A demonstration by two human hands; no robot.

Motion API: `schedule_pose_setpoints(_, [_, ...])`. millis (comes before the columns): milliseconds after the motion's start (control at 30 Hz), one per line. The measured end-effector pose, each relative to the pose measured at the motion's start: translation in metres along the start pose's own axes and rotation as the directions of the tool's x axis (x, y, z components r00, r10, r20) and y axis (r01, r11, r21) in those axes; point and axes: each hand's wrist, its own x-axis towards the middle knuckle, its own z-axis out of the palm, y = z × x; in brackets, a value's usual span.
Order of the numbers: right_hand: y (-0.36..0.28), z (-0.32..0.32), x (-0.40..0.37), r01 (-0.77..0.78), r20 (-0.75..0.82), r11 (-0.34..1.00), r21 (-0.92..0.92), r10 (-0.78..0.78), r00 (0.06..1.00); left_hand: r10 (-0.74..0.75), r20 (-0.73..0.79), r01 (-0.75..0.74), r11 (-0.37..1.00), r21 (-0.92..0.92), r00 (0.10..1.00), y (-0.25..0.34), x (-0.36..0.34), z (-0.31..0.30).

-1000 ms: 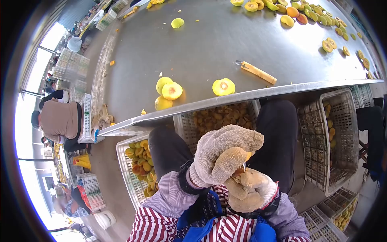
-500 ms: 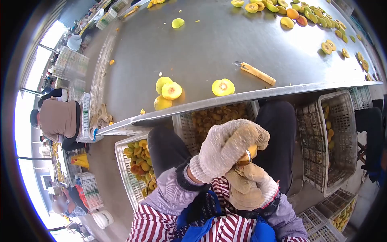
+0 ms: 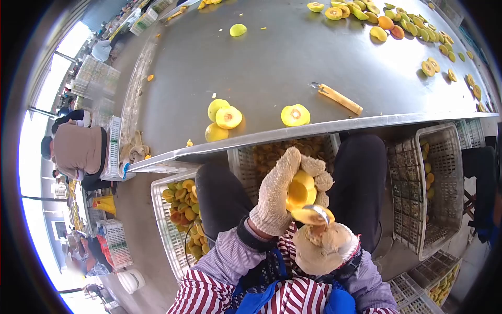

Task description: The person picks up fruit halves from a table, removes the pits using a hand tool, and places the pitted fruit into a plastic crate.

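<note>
My left hand (image 3: 276,196), in a pale knitted glove, is cupped around a yellow peach half (image 3: 299,191), whose hollowed side faces up. My gloved right hand (image 3: 325,250) is closed in a fist just below it, gripping a pitting knife with a curved metal blade (image 3: 318,210); most of its handle is hidden in the fingers. Another piece of peach flesh (image 3: 300,215) lies against the blade, between the hands. On the metal table (image 3: 261,68) ahead, a cut peach half (image 3: 295,115) and a small group of peaches (image 3: 228,117) sit near the edge.
A second pitting knife (image 3: 340,99) with a wooden handle lies on the table. Many peach halves (image 3: 413,26) are spread at the far right. Crates stand below: one of peaches (image 3: 157,209) at left, one of scraps (image 3: 240,162) between my knees, another (image 3: 413,209) at right. A person (image 3: 78,149) sits at left.
My left hand has turned and opened up around the peach, so its hollow now shows. The knife blade has come out of the fruit, and my right hand has dropped slightly away from it.
</note>
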Motion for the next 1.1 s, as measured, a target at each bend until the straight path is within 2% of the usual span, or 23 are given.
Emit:
schedule_pose_setpoints(33, [-0.004, 0.001, -0.001, -0.004, 0.008, 1.000, -0.003, 0.004, 1.000, 0.031, -0.062, -0.019, 0.982, 0.187, 0.998, 0.005, -0.007, -0.002])
schedule_pose_setpoints(67, [-0.009, 0.001, -0.003, -0.010, -0.186, 0.985, -0.170, -0.023, 0.982, 0.242, 0.009, -0.214, 0.838, 0.502, 0.970, 0.016, -0.012, -0.011])
schedule_pose_setpoints(100, [-0.013, 0.001, -0.005, -0.050, -0.368, 0.943, -0.328, -0.079, 0.926, 0.408, 0.141, -0.370, 0.563, 0.739, 0.902, 0.029, -0.020, -0.024])
schedule_pose_setpoints(167, [-0.022, 0.004, 0.001, -0.061, -0.297, 0.946, -0.319, -0.039, 0.954, 0.566, -0.052, -0.402, 0.644, 0.651, 0.823, 0.060, -0.045, -0.050])
schedule_pose_setpoints(233, [-0.025, 0.009, 0.007, -0.141, -0.468, 0.844, -0.518, -0.142, 0.872, 0.781, -0.006, -0.104, 0.090, 0.991, 0.624, 0.104, -0.066, -0.092])
schedule_pose_setpoints(267, [-0.029, 0.011, 0.009, -0.190, -0.515, 0.853, -0.485, -0.103, 0.851, 0.729, 0.070, 0.178, -0.257, 0.950, 0.680, 0.126, -0.076, -0.109])
schedule_pose_setpoints(300, [-0.029, 0.010, 0.011, -0.189, -0.510, 0.852, -0.488, -0.102, 0.854, 0.656, 0.101, 0.402, -0.568, 0.718, 0.748, 0.138, -0.082, -0.113])
schedule_pose_setpoints(333, [-0.028, 0.008, 0.016, -0.185, -0.516, 0.790, -0.584, -0.185, 0.836, 0.520, 0.414, 0.386, -0.847, 0.366, 0.747, 0.139, -0.082, -0.116])
schedule_pose_setpoints(367, [-0.027, 0.007, 0.020, -0.180, -0.513, 0.720, -0.670, -0.274, 0.814, 0.518, 0.420, 0.384, -0.848, 0.364, 0.745, 0.138, -0.074, -0.119])
schedule_pose_setpoints(433, [-0.024, 0.013, 0.025, -0.230, -0.549, 0.687, -0.689, -0.288, 0.785, 0.648, 0.383, 0.008, -0.515, 0.857, 0.658, 0.122, -0.038, -0.070])
schedule_pose_setpoints(500, [-0.023, 0.017, 0.027, -0.348, -0.566, 0.515, -0.784, -0.360, 0.742, 0.541, 0.211, -0.095, -0.234, 0.968, 0.814, 0.108, 0.006, -0.021])
schedule_pose_setpoints(567, [-0.023, 0.008, 0.023, -0.391, -0.575, 0.456, -0.799, -0.393, 0.717, 0.587, 0.324, 0.025, -0.507, 0.861, 0.742, 0.091, 0.064, -0.009])
schedule_pose_setpoints(667, [-0.026, 0.000, 0.017, -0.378, -0.537, 0.393, -0.838, -0.476, 0.697, 0.486, 0.172, 0.128, -0.523, 0.843, 0.857, 0.091, 0.119, 0.004])
schedule_pose_setpoints(733, [-0.028, 0.000, 0.015, -0.414, -0.570, 0.398, -0.819, -0.479, 0.667, 0.171, 0.033, 0.060, -0.510, 0.858, 0.985, 0.095, 0.134, 0.005])
schedule_pose_setpoints(767, [-0.029, 0.000, 0.015, -0.409, -0.571, 0.405, -0.818, -0.481, 0.665, 0.165, 0.034, 0.057, -0.515, 0.855, 0.986, 0.096, 0.135, 0.003])
schedule_pose_setpoints(833, [-0.030, 0.000, 0.015, -0.408, -0.549, 0.373, -0.834, -0.484, 0.681, 0.225, 0.054, -0.021, -0.143, 0.989, 0.973, 0.102, 0.133, -0.009])
schedule_pose_setpoints(867, [-0.031, 0.000, 0.016, -0.406, -0.551, 0.377, -0.832, -0.482, 0.682, 0.295, 0.164, -0.171, -0.001, 0.985, 0.941, 0.098, 0.143, -0.034])
schedule_pose_setpoints(900, [-0.031, 0.003, 0.017, -0.438, -0.517, 0.277, -0.855, -0.513, 0.686, 0.295, 0.161, -0.167, -0.002, 0.986, 0.942, 0.099, 0.130, -0.025])
schedule_pose_setpoints(933, [-0.031, 0.005, 0.018, -0.468, -0.484, 0.178, -0.865, -0.540, 0.689, 0.292, 0.120, -0.218, 0.333, 0.917, 0.949, 0.099, 0.107, -0.004])
schedule_pose_setpoints(967, [-0.030, 0.007, 0.017, -0.472, -0.491, 0.185, -0.862, -0.536, 0.687, 0.276, 0.079, -0.242, 0.630, 0.738, 0.958, 0.096, 0.087, 0.008])
schedule_pose_setpoints(1033, [-0.030, 0.012, 0.016, -0.488, -0.388, -0.009, -0.873, -0.594, 0.705, 0.238, 0.442, -0.486, 0.619, 0.617, 0.865, 0.081, 0.053, 0.006])
schedule_pose_setpoints(1067, [-0.029, 0.010, 0.016, -0.486, -0.385, -0.012, -0.874, -0.593, 0.707, 0.149, 0.594, -0.592, 0.434, 0.679, 0.791, 0.075, 0.042, 0.000])
schedule_pose_setpoints(1100, [-0.027, 0.006, 0.015, -0.466, -0.333, -0.060, -0.883, -0.620, 0.711, 0.137, 0.650, -0.662, 0.080, 0.745, 0.747, 0.071, 0.027, 0.002])
